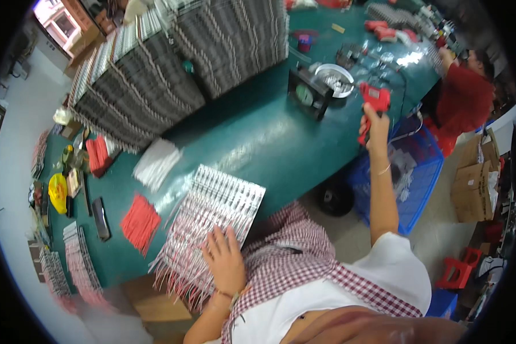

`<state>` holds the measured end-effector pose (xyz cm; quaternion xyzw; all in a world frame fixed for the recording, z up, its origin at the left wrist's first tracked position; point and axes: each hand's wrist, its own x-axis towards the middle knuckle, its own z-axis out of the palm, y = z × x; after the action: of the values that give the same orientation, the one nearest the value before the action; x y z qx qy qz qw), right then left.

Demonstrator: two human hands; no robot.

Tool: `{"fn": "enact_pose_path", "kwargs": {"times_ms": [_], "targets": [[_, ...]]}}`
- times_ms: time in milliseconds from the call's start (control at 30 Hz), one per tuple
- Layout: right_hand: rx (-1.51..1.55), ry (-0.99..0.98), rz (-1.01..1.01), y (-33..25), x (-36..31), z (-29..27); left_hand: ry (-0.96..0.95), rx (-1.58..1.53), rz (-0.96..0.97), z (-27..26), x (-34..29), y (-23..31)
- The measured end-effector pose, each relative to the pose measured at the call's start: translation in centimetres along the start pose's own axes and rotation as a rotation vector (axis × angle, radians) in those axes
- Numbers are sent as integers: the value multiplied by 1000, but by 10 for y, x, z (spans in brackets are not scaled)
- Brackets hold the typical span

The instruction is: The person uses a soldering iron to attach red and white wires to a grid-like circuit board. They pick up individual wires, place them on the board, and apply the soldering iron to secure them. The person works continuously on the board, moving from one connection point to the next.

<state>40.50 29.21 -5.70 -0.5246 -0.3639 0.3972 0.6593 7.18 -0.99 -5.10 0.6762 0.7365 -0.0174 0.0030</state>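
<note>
My left hand lies flat with fingers spread on a silvery panel of narrow strips. Red and white wires fringe the panel's near-left end. Out to the right, past the table edge, my right hand is wrapped round a red pistol-shaped tool; its exact kind is unclear. Left of the panel is a bundle of red wires, and behind that a bundle of white wires. A black stand with a round dial and a shallow metal dish stand near the tool.
Tall stacks of similar strips fill the back of the green table. A blue plastic basket stands below its right edge. Strips with wires, a phone-like dark object and a yellow item lie left. A person in red works far right.
</note>
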Motion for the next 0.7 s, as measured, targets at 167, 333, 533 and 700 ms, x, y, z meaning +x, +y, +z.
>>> {"fn": "enact_pose_path", "kwargs": {"times_ms": [167,333,533,700], "targets": [[140,-1,-51,-32,-20,3,29,-240,40,-63,11,-37],[238,48,-31,-29,-33,-1,-75,-507,46,-119,37,-88],[320,9,119,-22,-31,-9,68,-1130,-170,-164,11,-186],[385,46,94,-24,-35,-22,629,-1424,-503,-204,-58,-219]]}}
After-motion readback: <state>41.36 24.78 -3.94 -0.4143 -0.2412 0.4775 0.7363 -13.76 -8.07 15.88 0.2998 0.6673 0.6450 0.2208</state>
